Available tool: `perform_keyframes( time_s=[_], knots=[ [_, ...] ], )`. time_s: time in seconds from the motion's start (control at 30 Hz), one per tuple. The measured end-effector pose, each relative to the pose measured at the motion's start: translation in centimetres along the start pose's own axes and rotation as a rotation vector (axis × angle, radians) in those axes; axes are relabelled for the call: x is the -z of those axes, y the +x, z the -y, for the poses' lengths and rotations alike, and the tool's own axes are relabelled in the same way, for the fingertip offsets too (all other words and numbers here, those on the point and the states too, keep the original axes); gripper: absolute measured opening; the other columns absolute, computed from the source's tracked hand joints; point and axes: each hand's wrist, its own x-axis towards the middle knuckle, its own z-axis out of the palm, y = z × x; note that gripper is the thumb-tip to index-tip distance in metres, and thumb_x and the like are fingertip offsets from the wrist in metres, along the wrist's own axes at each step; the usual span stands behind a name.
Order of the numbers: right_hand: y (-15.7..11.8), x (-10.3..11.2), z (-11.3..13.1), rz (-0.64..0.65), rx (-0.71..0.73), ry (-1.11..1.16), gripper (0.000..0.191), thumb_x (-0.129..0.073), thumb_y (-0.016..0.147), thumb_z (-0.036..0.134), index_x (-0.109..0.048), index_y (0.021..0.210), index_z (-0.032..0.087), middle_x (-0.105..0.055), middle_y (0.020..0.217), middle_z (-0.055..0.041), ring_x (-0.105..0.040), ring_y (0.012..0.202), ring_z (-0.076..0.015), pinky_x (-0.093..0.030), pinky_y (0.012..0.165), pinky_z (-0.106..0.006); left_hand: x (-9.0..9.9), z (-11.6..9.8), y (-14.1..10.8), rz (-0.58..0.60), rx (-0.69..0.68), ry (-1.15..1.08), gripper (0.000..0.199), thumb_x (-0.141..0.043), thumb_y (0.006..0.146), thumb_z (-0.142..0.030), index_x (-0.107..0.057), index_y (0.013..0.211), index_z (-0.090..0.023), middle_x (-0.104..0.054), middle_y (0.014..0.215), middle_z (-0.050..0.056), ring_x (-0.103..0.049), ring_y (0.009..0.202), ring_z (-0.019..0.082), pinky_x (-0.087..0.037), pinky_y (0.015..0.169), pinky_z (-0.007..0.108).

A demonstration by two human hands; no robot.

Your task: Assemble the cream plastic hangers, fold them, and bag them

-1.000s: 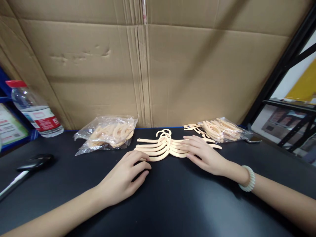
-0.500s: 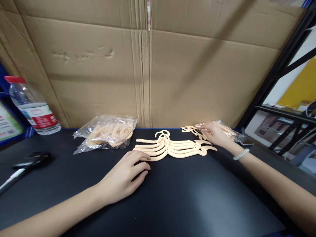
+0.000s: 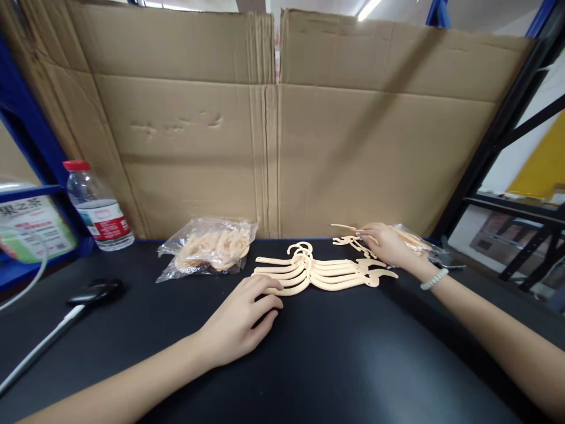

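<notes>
Cream-coloured plastic hangers (image 3: 308, 272) lie fanned in an overlapping stack at mid-bench, hooks bunched at the back, slim arms running out left and right, and curved end pieces showing on the right side. The bare left hand (image 3: 242, 315) is there at their near left corner, fingertips on the end of the nearest hanger's arm! That grip is loose and fairly wide, fingers bent, thumb set well apart, with the stack just ahead of it and to its right.

Over to the right hand (image 3: 386, 242), beyond the stack's right end and farther back: its grip is narrow, and a slim cream strip (image 3: 343, 227) pokes out leftward from the fingertips, pinched there, though the fingers hide the contact. The hangers sit to the left of this grip and nearer the person. Right below the strip, small loose cream pieces (image 3: 348, 240) lie scattered on the matt black bench (image 3: 300, 365), and just beyond the hand a clear plastic bag (image 3: 412, 240) of cream parts is partly covered by it. Away to the left, near the brown cardboard wall (image 3: 189, 147), a second crinkled clear bag (image 3: 212, 244) bulges with curved cream parts.
</notes>
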Motion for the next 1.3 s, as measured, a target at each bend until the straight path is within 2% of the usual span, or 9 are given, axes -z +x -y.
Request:
perform_keyframes(
  time_s=[0.13, 0.2, 0.3, 0.43, 0.57, 0.77, 0.87, 1.0, 1.3],
  knots=[
    [-0.7, 2.9, 4.1, -0.012, -0.043, 0.208, 0.035, -0.04, 0.096, 0.028, -0.065, 0.117, 0.017, -0.068, 0.121, -0.0105, -0.066, 0.106, -0.0207, -0.054, 0.089, -0.035, -0.2, -1.1, 0.3, -0.035, 0.143, -0.2, 0.024, -0.048, 0.091, -0.015, -0.057, 0.111, -0.021, -0.058, 0.114, 0.01, -0.054, 0.111, 0.024, -0.043, 0.098, 0.042],
    [-1.3, 4.1, 7.9, 0.106, -0.02, 0.662, 0.032, -0.049, 0.093, 0.032, -0.065, 0.118, 0.018, -0.065, 0.126, -0.0095, -0.063, 0.113, -0.0209, -0.052, 0.095, -0.035, -0.6, -2.1, 0.5, -0.08, 0.342, -0.407, 0.027, -0.052, 0.09, -0.022, -0.054, 0.117, -0.021, -0.059, 0.107, 0.009, -0.059, 0.097, 0.022, -0.047, 0.09, 0.04],
    [-2.9, 5.2, 13.9, 0.253, 0.052, 1.031, 0.025, -0.057, 0.09, 0.029, -0.068, 0.111, 0.02, -0.066, 0.124, -0.0074, -0.061, 0.116, -0.0202, -0.05, 0.098, -0.037, -1.2, -3.4, 0.8, -0.131, 0.589, -0.801, 0.038, -0.058, 0.087, -0.033, -0.05, 0.123, -0.021, -0.055, 0.101, 0.005, -0.06, 0.075, 0.016, -0.052, 0.074, 0.034],
    [-4.8, 5.9, 18.5, 0.431, 0.178, 1.183, 0.03, -0.06, 0.088, 0.017, -0.066, 0.117, 0.022, -0.067, 0.123, -0.0059, -0.06, 0.116, -0.018, -0.046, 0.102, -0.037, -1.2, -3.9, 1.0, -0.144, 0.674, -0.977, 0.029, -0.065, 0.081, -0.043, -0.061, 0.091, -0.015, -0.059, 0.091, 0.004, -0.054, 0.063, 0.012, -0.046, 0.061, 0.028],
    [-5.0, 5.8, 18.1, 0.474, 0.193, 1.181, 0.033, -0.057, 0.09, 0.017, -0.062, 0.122, 0.023, -0.066, 0.124, -0.005, -0.061, 0.114, -0.0173, -0.049, 0.097, -0.035, -0.9, -3.6, 0.9, -0.142, 0.674, -0.934, 0.033, -0.063, 0.084, -0.046, -0.06, 0.074, -0.015, -0.056, 0.062, -0.001, -0.051, 0.059, 0.012, -0.041, 0.062, 0.027],
    [-3.7, 2.4, 14.0, 0.104, 0.164, 0.601, 0.019, -0.053, 0.091, 0.018, -0.068, 0.104, 0.019, -0.07, 0.103, -0.009, -0.062, 0.099, -0.0235, -0.048, 0.088, -0.042, -1.3, -3.2, 1.0, -0.263, 0.731, -1.117, 0.033, -0.057, 0.089, -0.048, -0.052, 0.078, -0.018, -0.061, 0.072, -0.001, -0.053, 0.057, 0.012, -0.041, 0.058, 0.026],
    [-3.3, 0.3, 12.8, 0.109, 0.15, 0.466, 0.012, -0.056, 0.089, 0.015, -0.068, 0.093, 0.018, -0.068, 0.087, -0.0073, -0.06, 0.084, -0.0221, -0.049, 0.076, -0.038, -1.5, -2.9, 0.9, -0.305, 0.753, -1.108, 0.03, -0.059, 0.089, -0.044, -0.048, 0.077, -0.019, -0.057, 0.07, -0.003, -0.049, 0.053, 0.009, -0.037, 0.056, 0.025],
    [-2.7, -1.3, 12.6, 0.062, 0.147, 0.42, 0.012, -0.055, 0.092, 0.018, -0.066, 0.088, 0.017, -0.064, 0.086, -0.0073, -0.057, 0.083, -0.0216, -0.049, 0.075, -0.036, -1.8, -2.5, 0.7, -0.34, 0.771, -1.079, 0.029, -0.064, 0.087, -0.039, -0.045, 0.076, -0.019, -0.052, 0.066, -0.006, -0.045, 0.053, 0.008, -0.033, 0.058, 0.025],
    [-2.4, -1.2, 12.9, 0.043, 0.142, 0.345, 0.01, -0.065, 0.086, 0.023, -0.062, 0.077, 0.018, -0.062, 0.089, -0.0071, -0.054, 0.089, -0.0227, -0.047, 0.079, -0.038, -1.1, -2.9, 1.0, -0.311, 0.774, -1.084, 0.02, -0.067, 0.084, -0.034, -0.058, 0.082, -0.017, -0.051, 0.072, -0.003, -0.043, 0.057, 0.008, -0.031, 0.059, 0.025]
  ],
)
